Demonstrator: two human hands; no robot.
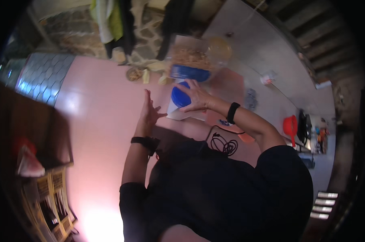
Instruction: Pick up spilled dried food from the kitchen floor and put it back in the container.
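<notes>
My right hand (197,97) is shut on a round blue lid or shallow container (180,95), its fingers spread around the rim. Under it lies a white sheet or board (178,114) on the pink tiled floor. My left hand (149,112) is just to the left, fingers apart, holding nothing. Beyond the blue round thing are a blue box (190,73) and a clear bin of light brown pieces (190,57). A small bowl (135,73) of similar pieces stands further left, beside a pale yellowish piece (145,76). What the pieces are cannot be told.
A yellowish translucent round container (219,50) stands behind the bin. To the right are a black coiled cable (224,145), a red dipper (290,125) and a crumpled grey thing (250,99). Clothes (109,22) hang by the stone wall; a wooden shelf (53,193) is at left.
</notes>
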